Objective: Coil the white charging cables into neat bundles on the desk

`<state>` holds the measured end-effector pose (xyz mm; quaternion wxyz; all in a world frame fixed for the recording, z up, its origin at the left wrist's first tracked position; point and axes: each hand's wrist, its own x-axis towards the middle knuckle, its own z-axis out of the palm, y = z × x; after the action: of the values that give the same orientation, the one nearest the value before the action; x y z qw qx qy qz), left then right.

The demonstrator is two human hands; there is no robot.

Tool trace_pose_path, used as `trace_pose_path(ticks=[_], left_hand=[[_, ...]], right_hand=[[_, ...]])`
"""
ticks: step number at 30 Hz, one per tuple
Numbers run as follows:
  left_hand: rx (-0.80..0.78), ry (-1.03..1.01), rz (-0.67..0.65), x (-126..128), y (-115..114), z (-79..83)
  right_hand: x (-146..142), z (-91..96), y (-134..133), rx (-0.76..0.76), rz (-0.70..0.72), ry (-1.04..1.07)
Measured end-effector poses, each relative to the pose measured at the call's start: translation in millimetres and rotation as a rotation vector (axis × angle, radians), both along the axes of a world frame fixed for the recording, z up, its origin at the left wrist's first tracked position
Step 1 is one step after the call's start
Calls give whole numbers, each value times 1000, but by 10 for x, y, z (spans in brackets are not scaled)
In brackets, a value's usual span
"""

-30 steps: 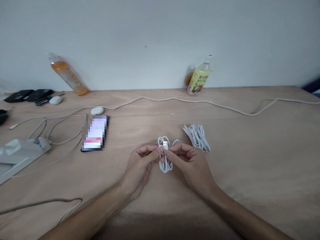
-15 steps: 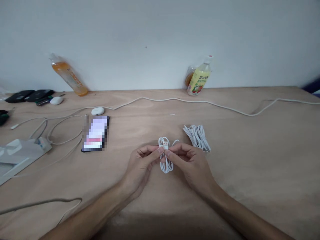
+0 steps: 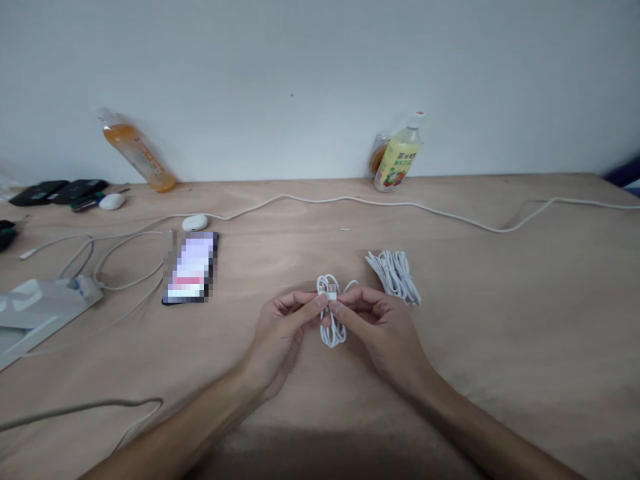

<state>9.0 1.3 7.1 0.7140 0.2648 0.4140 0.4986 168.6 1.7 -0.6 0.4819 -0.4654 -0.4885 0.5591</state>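
Observation:
A coiled white USB cable [image 3: 333,335] is held in front of me between both hands, its metal USB plug pointing away from me. My left hand [image 3: 286,325] pinches the coil from the left, thumb on top near the plug. From the right, my right hand [image 3: 379,325] grips the same coil, thumb tip close to the left one. The fingers behind the coil are partly hidden. Just beyond my right hand lies a bundle of white cables [image 3: 395,275] on the wooden table [image 3: 500,320].
A phone [image 3: 193,267] lies to the left, with a white earbud case [image 3: 195,223] behind it. A long white cable [image 3: 430,209] crosses the table. An orange drink bottle [image 3: 140,153] and a yellow drink bottle [image 3: 399,160] lean on the wall. A white box [image 3: 45,313] sits far left.

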Motion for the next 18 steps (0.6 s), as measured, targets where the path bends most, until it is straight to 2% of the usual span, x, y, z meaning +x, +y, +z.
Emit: trace_pose_path(ticks=[18], left_hand=[[-11,-18,2,-2,0,-26]], right_hand=[[-1,16,-19,-8,-16,-13]])
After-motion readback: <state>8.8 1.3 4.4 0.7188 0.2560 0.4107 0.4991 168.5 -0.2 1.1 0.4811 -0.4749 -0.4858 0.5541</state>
